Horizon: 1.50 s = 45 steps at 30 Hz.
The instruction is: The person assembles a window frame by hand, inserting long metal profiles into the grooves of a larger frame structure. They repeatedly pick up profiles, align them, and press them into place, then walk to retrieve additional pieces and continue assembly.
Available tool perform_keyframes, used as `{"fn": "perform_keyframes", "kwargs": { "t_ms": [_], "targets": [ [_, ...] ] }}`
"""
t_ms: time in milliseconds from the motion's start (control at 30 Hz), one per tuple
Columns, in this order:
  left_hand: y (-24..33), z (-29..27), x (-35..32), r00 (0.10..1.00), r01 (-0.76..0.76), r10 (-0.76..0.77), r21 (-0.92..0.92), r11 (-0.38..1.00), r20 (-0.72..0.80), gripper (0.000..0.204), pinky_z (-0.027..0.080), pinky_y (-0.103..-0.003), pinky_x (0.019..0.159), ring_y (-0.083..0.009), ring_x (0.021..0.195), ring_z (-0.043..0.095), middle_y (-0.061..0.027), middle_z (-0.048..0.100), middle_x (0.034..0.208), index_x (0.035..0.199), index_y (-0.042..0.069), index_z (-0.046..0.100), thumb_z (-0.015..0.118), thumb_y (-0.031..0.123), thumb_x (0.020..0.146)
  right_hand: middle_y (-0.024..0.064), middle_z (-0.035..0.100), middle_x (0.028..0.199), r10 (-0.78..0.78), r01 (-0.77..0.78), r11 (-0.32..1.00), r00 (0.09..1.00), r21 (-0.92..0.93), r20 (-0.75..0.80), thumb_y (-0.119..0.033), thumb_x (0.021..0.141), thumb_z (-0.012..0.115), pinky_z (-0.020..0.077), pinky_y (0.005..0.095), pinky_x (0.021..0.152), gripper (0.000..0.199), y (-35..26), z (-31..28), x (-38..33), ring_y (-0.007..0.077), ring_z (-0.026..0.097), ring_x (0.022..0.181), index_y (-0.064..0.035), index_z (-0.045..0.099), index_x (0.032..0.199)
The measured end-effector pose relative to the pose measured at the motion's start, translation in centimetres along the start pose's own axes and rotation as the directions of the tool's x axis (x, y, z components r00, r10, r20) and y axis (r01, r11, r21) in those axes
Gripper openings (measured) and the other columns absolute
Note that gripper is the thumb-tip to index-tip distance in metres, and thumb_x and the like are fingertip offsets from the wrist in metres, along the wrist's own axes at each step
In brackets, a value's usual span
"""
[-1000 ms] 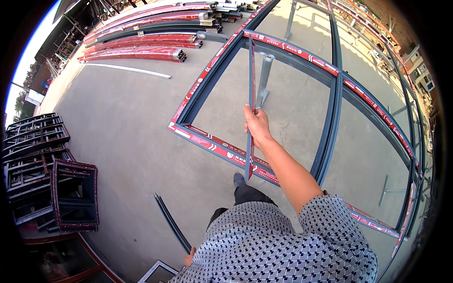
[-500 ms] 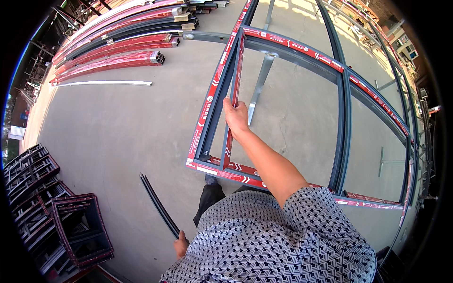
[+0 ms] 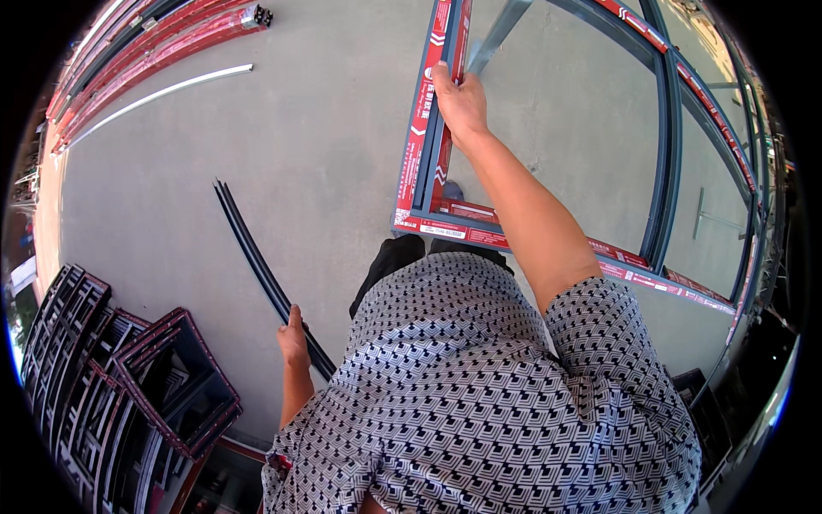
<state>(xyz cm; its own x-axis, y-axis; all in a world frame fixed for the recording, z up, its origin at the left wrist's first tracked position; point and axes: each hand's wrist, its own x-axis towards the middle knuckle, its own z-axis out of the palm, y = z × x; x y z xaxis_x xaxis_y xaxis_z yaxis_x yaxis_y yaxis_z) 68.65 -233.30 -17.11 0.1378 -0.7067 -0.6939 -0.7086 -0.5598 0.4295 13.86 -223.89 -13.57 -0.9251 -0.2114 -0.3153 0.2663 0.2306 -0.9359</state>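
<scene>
While the person stands on the concrete floor [image 3: 325,128], the right hand [image 3: 461,104] is stretched forward and its fingers are closed around a thin strip [image 3: 447,128] wrapped in red film with white marks. This strip lies along the left side of a big window frame [image 3: 664,171] that rests flat on the ground. The frame bars are dark grey, and red protective film with white arrows and small labels covers the bar just left of the fingers and also the near bar below the wrist. At the near left corner of the frame, below the fingers, a small white square label sits on the red film.

The left hand [image 3: 294,336] hangs low beside the patterned shirt [image 3: 479,394]. Its fingers are closed on two long black strips [image 3: 257,257], which go from the hand away over the floor to the upper left.

Left of and below this hand, a stack of dark frames [image 3: 120,385] with reddish edges stands close together. Far from both hands, at the upper left, a bundle of long bars [image 3: 145,51] in red film lies on the floor, and one thin white bar [image 3: 163,90] lies beside it. The floor is plain grey concrete in bright sunlight.
</scene>
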Motion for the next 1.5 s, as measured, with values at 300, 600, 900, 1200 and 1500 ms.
{"fn": "perform_keyframes", "kwargs": {
  "t_ms": [300, 600, 900, 1200, 1500],
  "targets": [
    [-0.9, 1.9, -0.7, 0.990, 0.108, -0.118, 0.129, 0.986, 0.075, 0.058, 0.045, -0.035, 0.060, -0.0163, 0.065, 0.056, -0.0034, 0.063, 0.075, 0.088, 0.006, 0.062, 0.083, 0.060, 0.092, 0.0273, 0.074, 0.111, -0.033, 0.033, 0.994, 0.999, -0.102, 0.005, -0.056, 0.101, 0.066, 0.0631, 0.0434, 0.087, 0.067, -0.8, 0.7, -0.4, 0.0343, 0.078, 0.099, 0.0084, 0.054, 0.116],
    [-0.5, 2.1, -0.7, 0.990, 0.089, -0.108, 0.190, 0.978, 0.092, 0.057, 0.044, -0.035, 0.060, -0.0150, 0.064, 0.054, -0.0032, 0.061, 0.074, 0.087, 0.006, 0.060, 0.081, 0.058, 0.094, 0.0266, 0.075, 0.106, -0.087, 0.075, 0.979, 0.995, -0.191, -0.056, -0.062, 0.105, 0.059, 0.0622, 0.0459, 0.091, 0.070, -2.6, 1.5, -2.6, 0.0364, 0.078, 0.098, 0.0068, 0.051, 0.115],
    [1.6, 3.4, -0.9, 0.996, 0.019, -0.030, 0.125, 0.992, 0.086, 0.059, 0.043, -0.035, 0.059, -0.0146, 0.064, 0.053, -0.0026, 0.059, 0.071, 0.084, 0.006, 0.060, 0.080, 0.060, 0.094, 0.0284, 0.074, 0.102, -0.151, 0.126, 0.971, 0.982, -0.205, -0.110, -0.066, 0.106, 0.051, 0.0605, 0.0469, 0.091, 0.075, -1.7, 2.0, -2.1, 0.0388, 0.077, 0.096, 0.0090, 0.055, 0.112],
    [0.3, 3.2, -1.1, 0.993, 0.040, -0.052, 0.108, 0.993, 0.106, 0.049, 0.039, -0.034, 0.051, -0.0123, 0.054, 0.049, 0.0001, 0.056, 0.068, 0.089, 0.006, 0.061, 0.080, 0.051, 0.094, 0.0284, 0.074, 0.096, -0.089, 0.074, 0.977, 0.994, -0.199, -0.067, -0.065, 0.109, 0.048, 0.0584, 0.0497, 0.090, 0.070, -4.9, 1.8, -3.8, 0.0424, 0.076, 0.093, 0.0053, 0.053, 0.110],
    [0.2, 2.4, -0.8, 0.996, 0.062, -0.065, 0.035, 0.997, 0.068, 0.047, 0.039, -0.036, 0.050, -0.0142, 0.054, 0.051, -0.0029, 0.058, 0.067, 0.085, 0.007, 0.059, 0.081, 0.047, 0.094, 0.0320, 0.066, 0.132, -0.211, 0.213, 0.956, 0.977, -0.201, 0.033, -0.051, 0.110, 0.048, 0.0525, 0.0519, 0.105, 0.083, -6.4, 2.0, -1.8, 0.0437, 0.069, 0.118, 0.0054, 0.024, 0.166]
  ]
}}
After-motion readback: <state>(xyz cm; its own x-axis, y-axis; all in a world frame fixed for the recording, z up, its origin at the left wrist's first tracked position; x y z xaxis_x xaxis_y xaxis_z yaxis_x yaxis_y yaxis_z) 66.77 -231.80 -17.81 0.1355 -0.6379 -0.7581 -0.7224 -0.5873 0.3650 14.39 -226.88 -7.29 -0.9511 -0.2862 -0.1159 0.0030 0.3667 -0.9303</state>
